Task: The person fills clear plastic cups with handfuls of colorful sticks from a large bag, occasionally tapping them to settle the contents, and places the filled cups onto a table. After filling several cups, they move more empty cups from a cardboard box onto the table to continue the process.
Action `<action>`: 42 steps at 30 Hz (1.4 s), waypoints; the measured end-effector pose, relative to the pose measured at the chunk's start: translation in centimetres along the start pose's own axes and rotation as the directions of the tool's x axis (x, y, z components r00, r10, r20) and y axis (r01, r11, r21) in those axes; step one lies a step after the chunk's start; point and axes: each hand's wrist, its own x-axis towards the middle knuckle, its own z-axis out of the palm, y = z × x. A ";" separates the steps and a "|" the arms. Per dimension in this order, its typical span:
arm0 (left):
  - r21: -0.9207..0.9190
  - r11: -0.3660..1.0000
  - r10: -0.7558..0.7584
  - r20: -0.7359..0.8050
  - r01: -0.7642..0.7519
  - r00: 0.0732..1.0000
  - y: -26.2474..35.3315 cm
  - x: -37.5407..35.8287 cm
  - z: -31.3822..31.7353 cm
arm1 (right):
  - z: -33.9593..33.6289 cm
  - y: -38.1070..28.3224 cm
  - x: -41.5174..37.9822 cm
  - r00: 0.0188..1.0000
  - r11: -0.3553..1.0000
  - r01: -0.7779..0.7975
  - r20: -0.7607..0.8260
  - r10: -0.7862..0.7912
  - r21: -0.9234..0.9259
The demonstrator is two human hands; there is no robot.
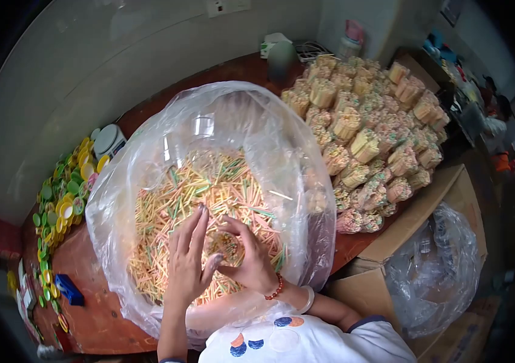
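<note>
A large clear plastic bag lies open in front of me, filled with loose thin sticks in yellow, pink and green. Both hands are over the sticks. My left hand has its fingers stretched out and its thumb apart, at the left side of a round bundle of sticks. Curved around the right side of that bundle is my right hand, thumb and forefinger on either side. Whether a clear container surrounds the bundle is hard to tell. A red bead bracelet circles the right wrist.
Many stick bundles are piled at the back right. Yellow and green lids lie at the left, near a white round device and a blue object. A cardboard box with clear plastic stands at the right.
</note>
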 end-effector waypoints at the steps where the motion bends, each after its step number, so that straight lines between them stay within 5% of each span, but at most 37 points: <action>1: 0.063 0.997 0.019 0.207 -0.033 0.978 -0.1 0.5 -0.1 | -0.3 -0.4 0.2 1.000 1.000 0.011 0.004 -0.011 0.009; 3: -0.112 0.992 -0.012 0.308 0.049 0.951 -0.1 0.8 0.4 | -1.2 -0.3 0.9 0.999 1.000 0.016 0.046 -0.015 -0.010; 5: -0.133 0.991 0.043 0.189 -0.018 0.981 0.3 1.4 -0.8 | -4.4 -1.6 3.3 0.989 0.999 -0.012 0.149 0.020 -0.049; 9: -0.156 0.988 0.028 0.025 -0.024 0.999 0.1 2.0 -3.1 | -15.2 -6.2 10.8 0.991 0.889 0.070 -0.071 -0.115 -0.453; 10: -0.134 0.991 0.016 -0.007 -0.017 1.000 -0.1 2.0 -3.6 | -18.7 -7.5 13.2 0.991 0.908 -0.042 -0.134 -0.016 -0.417; 12: -0.083 0.996 -0.038 -0.018 0.036 0.999 -0.6 1.7 -4.1 | -24.9 -8.6 18.5 0.953 0.756 -0.178 -0.303 -0.028 -0.630; 14: -0.025 0.994 -0.103 -0.040 0.102 0.994 -1.1 0.9 -4.6 | -31.5 -5.3 23.9 0.890 0.498 -0.172 -0.351 -0.292 -0.850; 20: -0.010 0.969 -0.247 -0.128 0.248 0.961 -2.2 -1.3 -5.0 | -46.0 2.1 31.0 0.919 0.387 -0.335 -0.389 -0.067 -0.859; 22: 0.047 0.916 -0.392 -0.105 0.398 0.914 0.7 -0.1 -5.9 | -47.4 3.9 31.7 0.898 0.150 -0.365 -0.389 -0.204 -0.919; 26: -0.022 0.926 -0.377 -0.102 0.377 0.921 -3.7 -1.6 -5.8 | -48.3 4.6 31.5 0.897 -0.208 -0.441 -0.439 -0.061 -0.873; 28: 0.031 0.914 -0.402 -0.073 0.405 0.913 -3.4 -0.5 -6.2 | -48.7 4.0 31.8 0.881 -0.202 -0.449 -0.469 0.063 -0.871; 30: 0.032 0.930 -0.363 -0.090 0.367 0.927 -4.0 0.5 -5.8 | -50.2 4.8 31.6 0.861 -0.017 -0.498 -0.496 0.114 -0.867; 35: 0.137 0.947 -0.240 -0.292 0.289 0.926 -8.3 3.8 -2.4 | -52.0 8.8 31.4 0.861 -0.041 -0.496 -0.485 -0.154 -0.867; 36: 0.179 0.935 -0.225 -0.364 0.305 0.904 -9.7 4.5 -1.7 | -52.0 9.1 31.7 0.877 -0.098 -0.441 -0.406 -0.258 -0.892; 38: 0.160 0.912 -0.307 -0.349 0.379 0.885 -12.1 5.6 -0.4 | -45.6 4.8 30.3 0.876 0.142 -0.151 -0.199 -0.439 -0.978; 42: 0.169 0.940 -0.236 -0.308 0.297 0.922 -11.6 5.6 -1.1 | -24.7 -4.0 22.7 0.881 0.350 0.332 0.155 -0.447 -0.876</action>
